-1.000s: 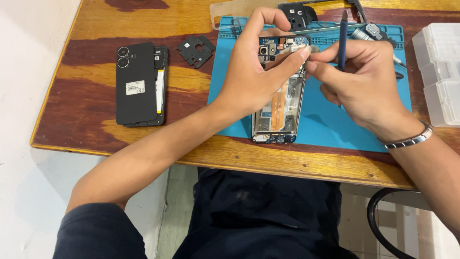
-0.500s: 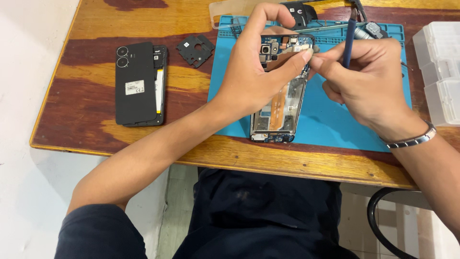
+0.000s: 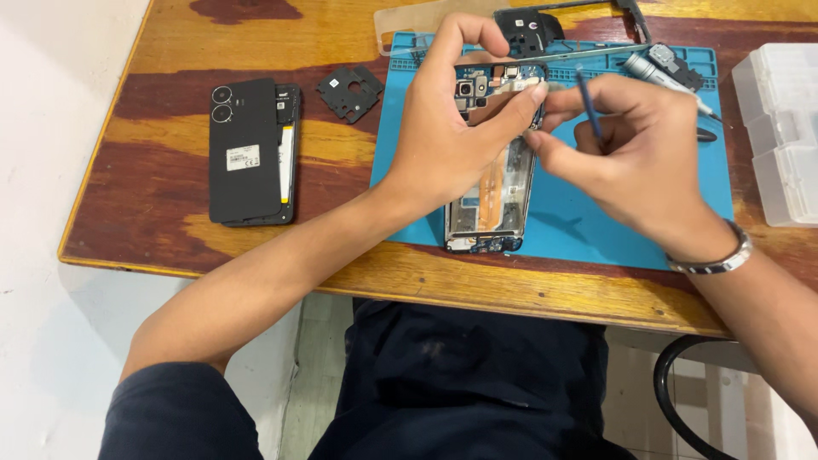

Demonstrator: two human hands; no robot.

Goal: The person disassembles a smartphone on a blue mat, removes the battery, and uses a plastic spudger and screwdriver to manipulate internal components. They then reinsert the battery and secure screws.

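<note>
Wooden tabletop (image 3: 170, 34), worn and streaky, with a blue work mat (image 3: 596, 221) laid across its right half, and on that mat lies the opened phone (image 3: 494, 192), back cover off, its upper boards and camera exposed. Left hand (image 3: 456, 128) clamps around the phone's top end, fingers curled over the upper edge, thumb pressing near the board. Right hand (image 3: 630, 153) pinches a slim blue pry tool (image 3: 588, 106), tip at the phone's upper right corner. Well into the teardown, by the look of it: the black back cover (image 3: 247, 153) sits far left, a small black bracket (image 3: 349, 89) beside it, a black frame piece (image 3: 545, 25) at the top; the inner boards are still seated. A screwdriver (image 3: 665, 77) lies just beyond the right hand, clear plastic parts boxes (image 3: 780, 128) crowd the right edge, and the phone's lower end is close to the mat's near edge. Open wood remains to the left.
</note>
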